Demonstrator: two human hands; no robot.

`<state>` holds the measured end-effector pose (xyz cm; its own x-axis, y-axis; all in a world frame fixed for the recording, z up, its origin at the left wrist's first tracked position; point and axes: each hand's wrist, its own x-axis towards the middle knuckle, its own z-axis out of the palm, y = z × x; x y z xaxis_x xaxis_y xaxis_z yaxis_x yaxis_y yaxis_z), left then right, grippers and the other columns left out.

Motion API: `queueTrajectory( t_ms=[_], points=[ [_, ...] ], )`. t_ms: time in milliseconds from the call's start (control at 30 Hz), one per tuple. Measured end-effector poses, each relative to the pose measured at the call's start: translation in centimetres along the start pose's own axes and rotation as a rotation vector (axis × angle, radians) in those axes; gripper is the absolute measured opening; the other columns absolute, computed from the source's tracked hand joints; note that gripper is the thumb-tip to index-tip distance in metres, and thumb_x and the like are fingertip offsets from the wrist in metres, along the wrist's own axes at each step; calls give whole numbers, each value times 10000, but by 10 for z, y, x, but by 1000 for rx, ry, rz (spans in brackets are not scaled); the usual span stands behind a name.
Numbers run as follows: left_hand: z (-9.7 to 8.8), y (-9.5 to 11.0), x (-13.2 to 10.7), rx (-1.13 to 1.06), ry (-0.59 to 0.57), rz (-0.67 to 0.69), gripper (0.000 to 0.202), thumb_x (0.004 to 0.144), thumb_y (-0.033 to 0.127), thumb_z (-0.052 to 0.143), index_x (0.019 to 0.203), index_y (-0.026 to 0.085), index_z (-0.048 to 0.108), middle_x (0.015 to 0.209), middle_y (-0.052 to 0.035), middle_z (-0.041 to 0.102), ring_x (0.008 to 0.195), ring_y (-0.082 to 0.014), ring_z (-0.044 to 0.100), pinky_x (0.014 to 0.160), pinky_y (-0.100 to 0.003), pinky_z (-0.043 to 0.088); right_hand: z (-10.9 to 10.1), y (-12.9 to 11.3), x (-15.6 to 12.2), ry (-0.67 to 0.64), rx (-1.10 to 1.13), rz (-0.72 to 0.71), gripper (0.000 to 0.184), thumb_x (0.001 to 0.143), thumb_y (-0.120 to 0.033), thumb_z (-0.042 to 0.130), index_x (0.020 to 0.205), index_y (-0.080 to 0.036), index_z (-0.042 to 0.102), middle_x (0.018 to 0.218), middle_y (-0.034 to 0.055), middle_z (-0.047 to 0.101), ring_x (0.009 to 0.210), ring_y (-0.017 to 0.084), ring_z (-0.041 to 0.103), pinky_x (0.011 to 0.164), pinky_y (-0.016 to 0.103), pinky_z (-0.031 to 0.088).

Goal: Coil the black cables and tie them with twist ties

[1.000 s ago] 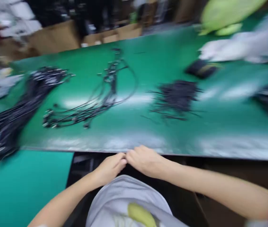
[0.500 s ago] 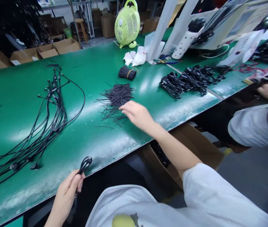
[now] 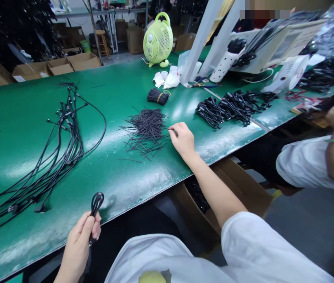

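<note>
Now the right hand [image 3: 183,140] has shifted to the right of the pile of short black wires [image 3: 146,127] on the green tabletop [image 3: 110,184], its fingers pinching one thin strand [image 3: 172,130], while the left hand [image 3: 78,247] grips a looped black cable [image 3: 97,203], fingers curled around it.

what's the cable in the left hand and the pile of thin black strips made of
The looped cable in the left hand looks like dull, flexible black rubber or plastic, given its soft bend. The thin strips look like stiffer black plastic, lying mostly straight; any core is hidden.
</note>
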<state>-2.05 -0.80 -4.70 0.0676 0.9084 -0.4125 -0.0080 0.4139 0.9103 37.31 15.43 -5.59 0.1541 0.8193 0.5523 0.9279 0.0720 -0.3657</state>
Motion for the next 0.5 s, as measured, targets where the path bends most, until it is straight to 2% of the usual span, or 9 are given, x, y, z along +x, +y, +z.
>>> queueTrajectory(
  t_ms=[67,133,267,400,500],
  points=[
    [3,2,0,-93,41,1,396,802,545,654,839,156,587,579,48,418,524,-89,375,502,-224,338,-3,-10,-6,60,51,64,190,923,-231,482,906,-171,661,912,61,614,759,167,554,730,282,418],
    [6,6,-2,-151,57,2,397,789,533,677,828,149,586,575,53,407,515,-79,363,492,-216,326,-3,-24,-13,64,119,64,184,913,-234,489,883,-176,661,848,43,608,720,157,546,712,274,417],
    [11,11,-8,-192,-17,28,388,800,517,675,818,142,577,571,61,387,508,-66,352,493,-210,304,4,-51,-19,61,179,32,202,913,-249,492,914,-183,682,884,53,646,789,169,580,754,280,428],
    [7,7,-6,-173,-93,34,371,841,505,630,831,140,568,582,60,393,519,-66,366,512,-216,302,4,-51,-17,67,134,42,201,893,-255,513,905,-185,701,938,64,656,791,169,592,750,290,442],
    [5,2,-3,-164,-81,63,368,852,503,605,835,138,559,568,67,394,503,-64,359,506,-219,288,2,-48,-18,96,110,24,192,886,-284,541,871,-174,697,916,68,641,795,173,594,741,299,466]
  ],
)
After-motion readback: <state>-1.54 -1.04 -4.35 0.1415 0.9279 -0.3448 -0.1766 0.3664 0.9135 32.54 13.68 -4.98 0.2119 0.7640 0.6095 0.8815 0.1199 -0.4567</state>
